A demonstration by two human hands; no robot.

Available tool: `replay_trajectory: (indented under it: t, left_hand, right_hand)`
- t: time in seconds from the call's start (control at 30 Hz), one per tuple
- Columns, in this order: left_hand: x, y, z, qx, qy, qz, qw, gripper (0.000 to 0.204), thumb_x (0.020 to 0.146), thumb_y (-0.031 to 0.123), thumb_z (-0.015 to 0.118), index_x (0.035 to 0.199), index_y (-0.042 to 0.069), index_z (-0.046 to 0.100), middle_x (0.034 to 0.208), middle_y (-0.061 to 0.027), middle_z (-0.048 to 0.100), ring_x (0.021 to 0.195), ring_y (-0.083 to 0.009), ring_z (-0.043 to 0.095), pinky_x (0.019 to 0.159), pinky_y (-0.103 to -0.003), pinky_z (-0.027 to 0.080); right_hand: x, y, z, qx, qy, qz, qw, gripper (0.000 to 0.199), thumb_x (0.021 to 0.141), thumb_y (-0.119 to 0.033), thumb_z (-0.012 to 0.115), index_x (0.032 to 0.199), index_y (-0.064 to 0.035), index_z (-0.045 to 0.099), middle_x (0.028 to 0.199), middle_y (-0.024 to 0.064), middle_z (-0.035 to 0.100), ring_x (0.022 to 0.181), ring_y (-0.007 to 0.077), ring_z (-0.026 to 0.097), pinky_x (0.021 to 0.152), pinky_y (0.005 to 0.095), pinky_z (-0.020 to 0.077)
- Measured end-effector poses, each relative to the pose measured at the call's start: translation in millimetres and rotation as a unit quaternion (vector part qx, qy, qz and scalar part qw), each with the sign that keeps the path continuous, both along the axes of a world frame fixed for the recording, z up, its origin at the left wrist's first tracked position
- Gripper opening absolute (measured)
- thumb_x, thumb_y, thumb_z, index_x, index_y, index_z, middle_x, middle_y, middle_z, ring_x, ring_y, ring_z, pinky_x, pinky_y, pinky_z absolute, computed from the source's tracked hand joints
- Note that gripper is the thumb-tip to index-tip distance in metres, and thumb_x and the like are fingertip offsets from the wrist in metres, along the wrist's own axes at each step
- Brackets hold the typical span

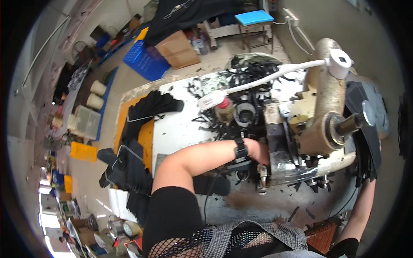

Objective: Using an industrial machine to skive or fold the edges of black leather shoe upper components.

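Observation:
My left hand [258, 150] reaches in against the left side of a worn cream-coloured bench machine [322, 116]. Its fingers are hidden by the machine's dark metal edge, so what they touch cannot be told. The left wrist wears a black band [241, 149] with a device below it. My right forearm [363, 208] rises at the far right to the lower end of a bundle of black flat pieces [368, 144] hanging beside the machine. The right hand's fingers are hidden by these pieces; whether they grip them does not show.
Black scraps [254, 79] litter the white tabletop around a red-capped bottle [223, 111]. A white lamp arm [275, 78] crosses over them. Tied bundles of black pieces [152, 106] lie on the left. Beyond the table stand a blue crate [146, 62], a cardboard box [178, 49] and a blue-topped stool [254, 18].

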State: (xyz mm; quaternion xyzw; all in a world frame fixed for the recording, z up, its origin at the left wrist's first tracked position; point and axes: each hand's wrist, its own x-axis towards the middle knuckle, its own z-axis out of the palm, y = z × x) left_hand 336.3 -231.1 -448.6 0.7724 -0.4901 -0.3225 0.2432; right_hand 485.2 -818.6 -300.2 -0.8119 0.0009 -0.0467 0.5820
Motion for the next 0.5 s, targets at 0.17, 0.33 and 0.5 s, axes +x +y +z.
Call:
replay_trajectory:
  t: [0.17,0.33,0.5]
  left_hand:
    - [-16,15,46,-0.210,-0.178,0.001,0.961,0.046,0.096,0.017,0.054,0.138,0.002,0.045,0.146,-0.0148,0.043,0.134,-0.0294,0.040,0.113,-0.038,0.030]
    - [-42,4,137,-0.302,0.240,0.342,0.857,0.050,0.093,0.010,0.063,0.139,0.002,0.045,0.141,-0.0126,0.049,0.128,-0.0202,0.046,0.109,-0.035,0.036]
    - [-59,17,193,-0.232,0.183,0.467,0.833,0.049,0.090,0.004,0.062,0.136,0.001,0.047,0.123,-0.0095,0.062,0.112,-0.0165,0.056,0.097,-0.031,0.045]
  right_hand:
    - [-8,19,11,0.023,-0.013,-0.008,1.000,0.032,0.100,-0.026,0.052,0.120,-0.0018,0.059,0.109,0.0044,0.065,0.096,0.0144,0.060,0.087,0.0271,0.0473]
    - [-18,29,14,0.000,-0.036,-0.025,0.999,0.032,0.100,-0.026,0.052,0.120,-0.0017,0.059,0.109,0.0044,0.065,0.096,0.0144,0.060,0.086,0.0272,0.0473]
    - [-16,32,16,0.033,-0.015,-0.005,0.999,0.032,0.100,-0.026,0.052,0.119,-0.0017,0.059,0.108,0.0045,0.065,0.096,0.0144,0.060,0.086,0.0272,0.0474]
